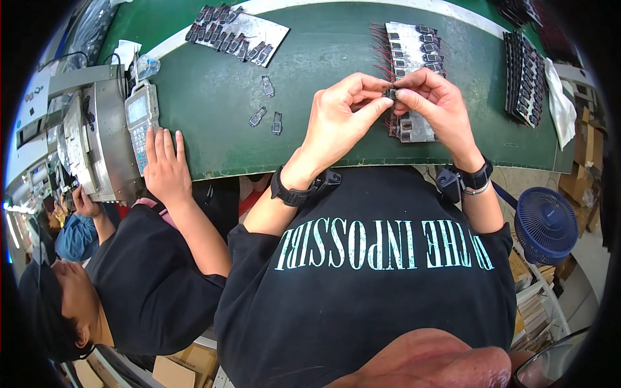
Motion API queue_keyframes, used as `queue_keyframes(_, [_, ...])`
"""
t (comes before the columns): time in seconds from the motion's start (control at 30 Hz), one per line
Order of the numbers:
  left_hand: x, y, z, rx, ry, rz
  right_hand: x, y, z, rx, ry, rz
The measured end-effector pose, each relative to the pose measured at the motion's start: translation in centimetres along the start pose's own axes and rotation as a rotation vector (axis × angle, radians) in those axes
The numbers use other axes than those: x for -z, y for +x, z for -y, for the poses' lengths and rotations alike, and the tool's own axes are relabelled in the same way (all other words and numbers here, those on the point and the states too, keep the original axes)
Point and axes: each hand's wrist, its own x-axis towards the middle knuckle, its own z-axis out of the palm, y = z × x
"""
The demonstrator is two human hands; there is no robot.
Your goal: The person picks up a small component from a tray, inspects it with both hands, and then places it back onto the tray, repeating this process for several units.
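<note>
Both my hands meet above the right part of the green table point(323, 58). Between their fingertips is a small black electronic part point(390, 94), largely covered by the fingers. My left hand point(343, 116) pinches it from the left, and my right hand point(435, 100) pinches it from the right. Just behind and below them lies a white board point(411, 48) with rows of similar small black parts and thin red wires along its left side. Three loose black parts point(277, 123) rest on the table to the left of my left hand.
Another white board point(275, 37) of black parts lies far left. A stack of loaded boards point(522, 81) and a white cloth point(561, 107) are at right. Beside a metal machine, a co-worker's hand point(167, 161) touches a keypad unit point(138, 113). A blue fan point(546, 225) stands lower right.
</note>
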Motion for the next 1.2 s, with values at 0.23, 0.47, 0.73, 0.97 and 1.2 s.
queue_keyframes(0.23, [0.0, 0.1, 0.6, -0.035, 0.010, -0.013, -1.0, -0.6, -0.2, 0.313, -0.413, -0.109])
queue_keyframes(0.47, [0.1, 0.1, -0.2, -0.076, 0.163, 0.002, -0.1, -0.4, -0.2, 0.049, -0.131, -0.066])
queue_keyframes(0.73, [-0.1, 0.1, 0.3, -0.114, 0.150, -0.001, 0.1, -0.5, 0.0, -0.009, -0.159, -0.021])
queue_keyframes(0.97, [-0.1, 0.0, -0.2, -0.088, 0.157, 0.013, 0.1, -0.1, 0.8, -0.026, -0.113, 0.049])
queue_keyframes(1.2, [-0.3, -0.3, 0.0, -0.087, 0.217, 0.004, -0.2, -0.1, 0.6, -0.013, -0.164, 0.084])
